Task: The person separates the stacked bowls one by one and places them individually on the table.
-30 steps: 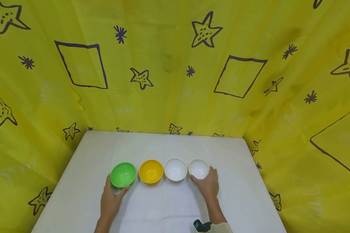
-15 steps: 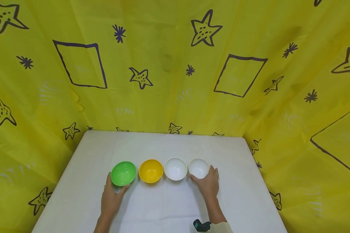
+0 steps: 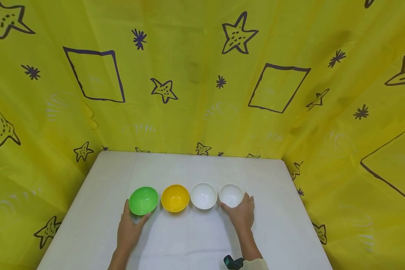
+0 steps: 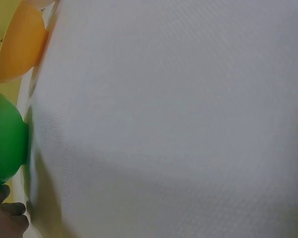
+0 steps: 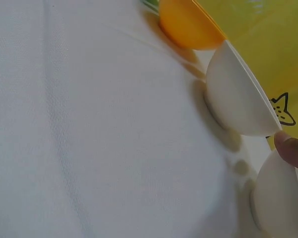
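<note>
Four bowls would be several: a green bowl [image 3: 143, 201], an orange-yellow bowl [image 3: 175, 198] and two white ones stand upright in a row on the white table. My left hand [image 3: 129, 230] grips the green bowl at the left end, thumb on its near right side and fingers along its left. At the right end, my right hand [image 3: 242, 213] holds the outer white bowl [image 3: 231, 194] between thumb and fingers. The inner white bowl [image 3: 204, 196] stands untouched beside it. In the right wrist view my thumb [image 5: 292, 148] lies over the outer bowl's rim.
The white-covered table [image 3: 189, 236] extends before and behind the row. A yellow curtain [image 3: 195, 120] with drawn stars and frames surrounds its back and sides. A small dark device [image 3: 233, 262] sits at my right wrist, by the pale sleeve [image 3: 255, 264].
The green bowl has shifted very slightly right and away from me with my left hand. My right hand and the other bowls look nearly unchanged.
</note>
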Motion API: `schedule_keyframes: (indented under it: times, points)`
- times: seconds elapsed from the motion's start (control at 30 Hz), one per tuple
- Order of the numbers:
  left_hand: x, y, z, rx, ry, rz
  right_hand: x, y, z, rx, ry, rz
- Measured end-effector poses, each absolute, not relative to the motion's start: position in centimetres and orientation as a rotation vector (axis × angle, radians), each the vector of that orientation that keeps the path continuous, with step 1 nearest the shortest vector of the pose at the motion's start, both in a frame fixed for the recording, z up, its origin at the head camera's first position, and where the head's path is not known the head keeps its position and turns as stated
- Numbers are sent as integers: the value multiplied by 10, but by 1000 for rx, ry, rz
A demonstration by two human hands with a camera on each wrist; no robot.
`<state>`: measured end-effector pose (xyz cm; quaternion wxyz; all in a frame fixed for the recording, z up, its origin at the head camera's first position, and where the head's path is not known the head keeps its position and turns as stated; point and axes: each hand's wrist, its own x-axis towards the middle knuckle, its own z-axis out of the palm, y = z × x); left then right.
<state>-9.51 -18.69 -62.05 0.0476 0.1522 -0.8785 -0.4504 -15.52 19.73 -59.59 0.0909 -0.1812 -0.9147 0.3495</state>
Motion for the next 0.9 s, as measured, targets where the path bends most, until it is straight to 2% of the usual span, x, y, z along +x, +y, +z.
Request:
schedule_keyframes:
  times: [0.57, 0.9]
  points:
    - [-97, -187, -622, 453, -2672, -1365, -154, 198, -601, -524, -2722, 1013]
    - [-97, -192, -611, 404, -2741, -1308, -154, 200, -606, -373, -2746, 929]
